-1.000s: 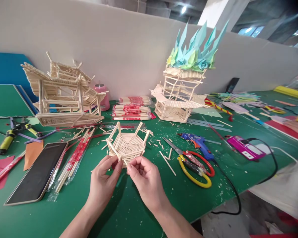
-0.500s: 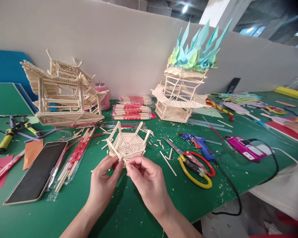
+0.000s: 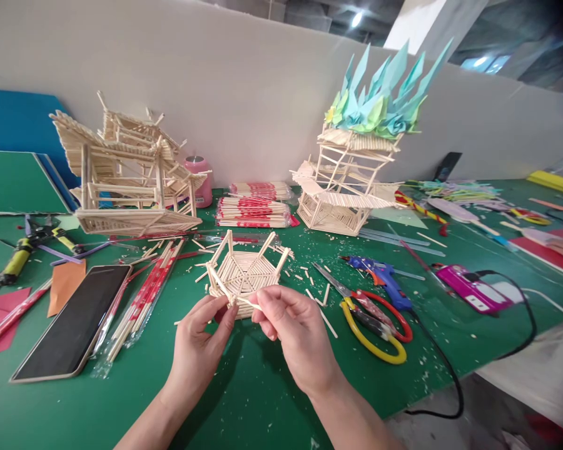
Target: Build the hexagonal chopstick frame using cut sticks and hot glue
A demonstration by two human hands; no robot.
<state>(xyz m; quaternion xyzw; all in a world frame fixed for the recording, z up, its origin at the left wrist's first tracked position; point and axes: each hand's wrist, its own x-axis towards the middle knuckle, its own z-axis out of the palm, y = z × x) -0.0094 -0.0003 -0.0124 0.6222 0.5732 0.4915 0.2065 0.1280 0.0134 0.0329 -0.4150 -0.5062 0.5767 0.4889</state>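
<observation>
A small hexagonal basket of wooden sticks sits on the green table straight ahead. My left hand pinches the basket's near rim with thumb and forefinger. My right hand is closed in a pinch on a short thin wooden stick lying against that same near edge. Both hands meet at the front of the basket.
Red and yellow scissors and a blue glue gun lie right of the basket. A black phone and wrapped chopsticks lie left. Two tall stick models stand behind, with chopstick packs between them. A purple device with black cable lies at the right.
My right hand has shifted slightly right and turned, and now holds the short stick flat along the basket's near rim. The left hand keeps its pinch.
</observation>
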